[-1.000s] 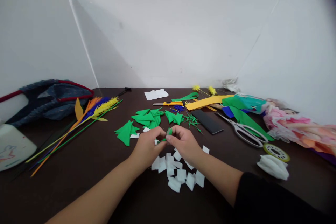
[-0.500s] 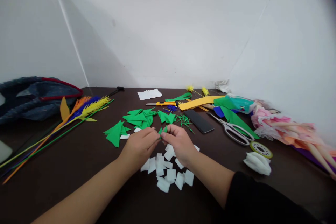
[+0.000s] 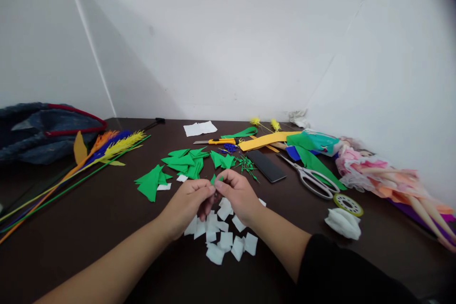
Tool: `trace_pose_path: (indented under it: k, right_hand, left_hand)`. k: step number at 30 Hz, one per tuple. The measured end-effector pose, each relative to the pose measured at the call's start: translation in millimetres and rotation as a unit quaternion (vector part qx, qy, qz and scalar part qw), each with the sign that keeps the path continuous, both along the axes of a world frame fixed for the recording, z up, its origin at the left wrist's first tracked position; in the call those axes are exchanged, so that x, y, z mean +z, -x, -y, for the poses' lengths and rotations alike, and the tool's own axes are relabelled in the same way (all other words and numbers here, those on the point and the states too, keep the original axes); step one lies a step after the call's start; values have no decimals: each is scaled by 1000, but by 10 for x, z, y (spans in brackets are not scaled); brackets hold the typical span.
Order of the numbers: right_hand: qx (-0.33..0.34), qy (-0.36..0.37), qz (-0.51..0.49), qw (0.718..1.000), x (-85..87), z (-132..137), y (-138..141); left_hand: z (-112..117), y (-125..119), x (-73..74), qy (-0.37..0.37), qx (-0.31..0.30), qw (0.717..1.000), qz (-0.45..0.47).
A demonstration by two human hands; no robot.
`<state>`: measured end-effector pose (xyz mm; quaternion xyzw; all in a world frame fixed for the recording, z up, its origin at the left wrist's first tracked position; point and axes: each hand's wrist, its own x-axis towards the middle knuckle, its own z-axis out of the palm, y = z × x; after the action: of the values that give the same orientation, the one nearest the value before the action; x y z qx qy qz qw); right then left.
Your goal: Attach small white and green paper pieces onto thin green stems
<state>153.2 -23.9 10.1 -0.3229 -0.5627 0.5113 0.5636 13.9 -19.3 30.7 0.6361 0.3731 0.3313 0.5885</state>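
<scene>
My left hand (image 3: 187, 203) and my right hand (image 3: 238, 194) meet above the dark table (image 3: 107, 228), fingers pinched together on a small green paper piece (image 3: 215, 179) that pokes up between them. Under the hands lies a scatter of several small white paper squares (image 3: 224, 240). Just beyond the hands are piles of green paper triangles (image 3: 185, 161), with another green triangle pile (image 3: 150, 183) to the left.
White-handled scissors (image 3: 309, 175), a black phone (image 3: 266, 165), a yellow utility knife (image 3: 219, 141), yellow, green and blue paper strips (image 3: 270, 139), a tape roll (image 3: 348, 204), a white wad (image 3: 342, 223) and a doll (image 3: 384, 175) lie right. Feathery stems (image 3: 89, 156) and a dark bag (image 3: 46, 128) lie left.
The view has swung right, so everything sits further left in the picture. Both hands stay pinched together on the green piece, drawn a little closer to me.
</scene>
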Motion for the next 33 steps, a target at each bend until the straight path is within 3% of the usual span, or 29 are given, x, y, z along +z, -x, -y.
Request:
trace_pose_path:
  k: [5,10,12,14,17,21,28,30,33]
  right_hand:
    - [-32,-44,89,995,30,31,-46]
    - [-49,-79,136,986,51,52,-59]
    - [-61,-87,149,983,60,43,-64]
    - [-87,-99,178,975,69,31,-69]
    - [-122,-126,235,956,74,19,-65]
    - [-142,-155,281,936,59,23,-42]
    - [-148,-201,313,916,43,23,-38]
    - [-145,-206,314,915,38,19,-36]
    - [-138,-208,317,915,35,24,-28]
  left_hand:
    - [60,-6,22,86,-77,987,116]
    - [44,6,23,99,-117,982,112]
    - [9,10,3,37,-103,991,79]
    - [-26,21,-17,-72,-46,996,19]
    - [-48,56,-18,-229,59,966,-100]
    - [-11,101,35,-294,93,931,-195]
    - [39,95,59,-285,43,934,-211]
    - [38,95,40,-234,15,957,-173]
    - [38,107,10,-81,-53,993,-65]
